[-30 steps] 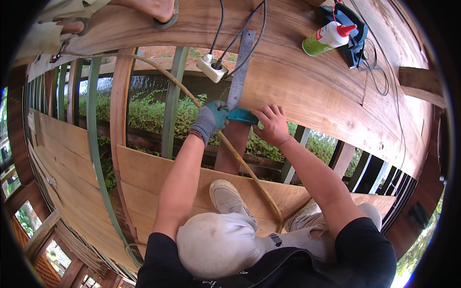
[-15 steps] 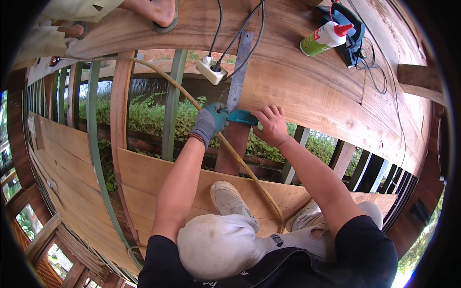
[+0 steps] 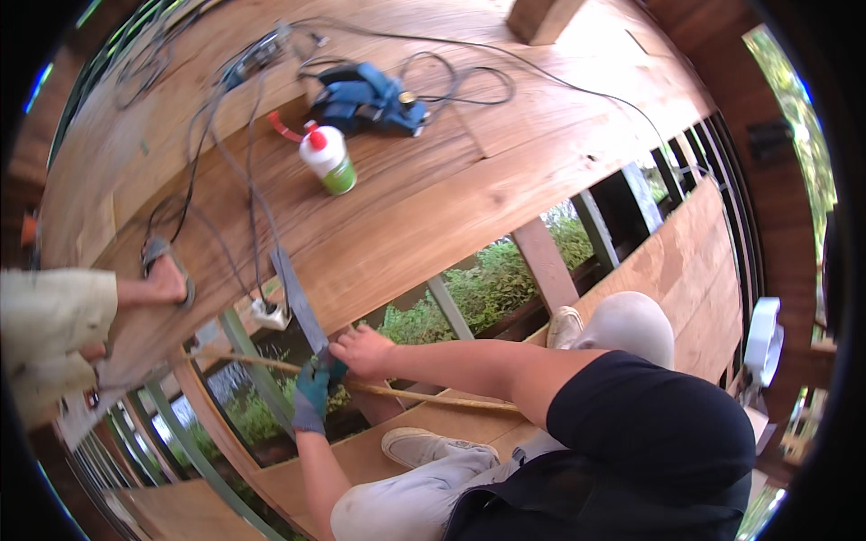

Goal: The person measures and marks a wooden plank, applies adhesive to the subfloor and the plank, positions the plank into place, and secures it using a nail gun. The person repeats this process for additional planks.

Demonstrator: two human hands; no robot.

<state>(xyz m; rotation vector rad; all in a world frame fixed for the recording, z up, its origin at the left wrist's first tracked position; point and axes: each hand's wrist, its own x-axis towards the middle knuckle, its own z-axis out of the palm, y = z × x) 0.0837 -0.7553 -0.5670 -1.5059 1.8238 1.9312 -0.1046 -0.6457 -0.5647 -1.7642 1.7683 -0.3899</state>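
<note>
A try square with a grey metal blade and a teal handle lies at the end of a wide wooden plank. The handle is mostly hidden behind my hands. My left hand, in a grey and teal work glove, is closed at the handle's near side. Bare, my right hand bends its fingers over the handle close beside the left. Just below the hands, a yellow-brown hose crosses the open framing. A white power strip with dark cords hangs to the left of the blade.
On the planks stand a white and green glue bottle with a red cap and a blue power planer. Loose cords curl behind. Another person's sandalled foot is at left. Gaps between joists open onto plants below.
My view has swung to the right, so the planks, bottle and planer appear further left. My right hand has come closer to my left at the square's handle.
</note>
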